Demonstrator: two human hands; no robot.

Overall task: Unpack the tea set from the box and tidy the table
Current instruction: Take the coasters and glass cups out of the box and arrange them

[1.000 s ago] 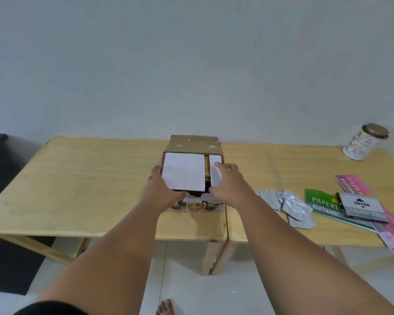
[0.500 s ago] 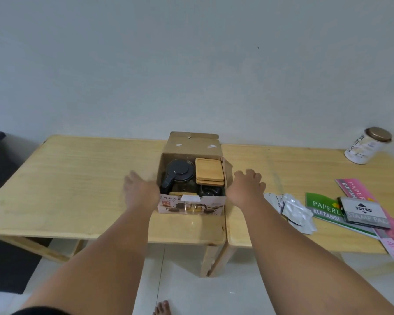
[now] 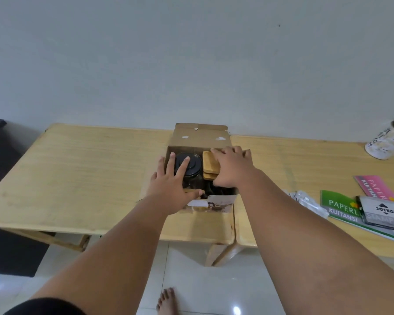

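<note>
An open cardboard box (image 3: 200,136) stands in the middle of the wooden table (image 3: 89,178). Inside on the left is a glass teapot with a black lid (image 3: 191,165). On the right lies a stack of square wooden coasters (image 3: 208,165). My left hand (image 3: 172,186) reaches over the box's left side with straight, spread fingers lying on the black lid. My right hand (image 3: 231,170) lies over the wooden stack, fingers at its far edge and thumb down at its near side. What lies below in the box is dark and hidden.
On the right of the table lie silver sachets (image 3: 305,201), a green receipt book (image 3: 341,209), a black stamp pad box (image 3: 383,211) and a pink booklet (image 3: 373,186). A white jar with a bronze lid (image 3: 389,140) lies at the far right. A bare foot (image 3: 166,301) is on the tiled floor.
The white flaps that covered the box a second ago are gone from its top. Both hands moved outward to the box's sides, then came in over the teapot lid and the wooden stack.
</note>
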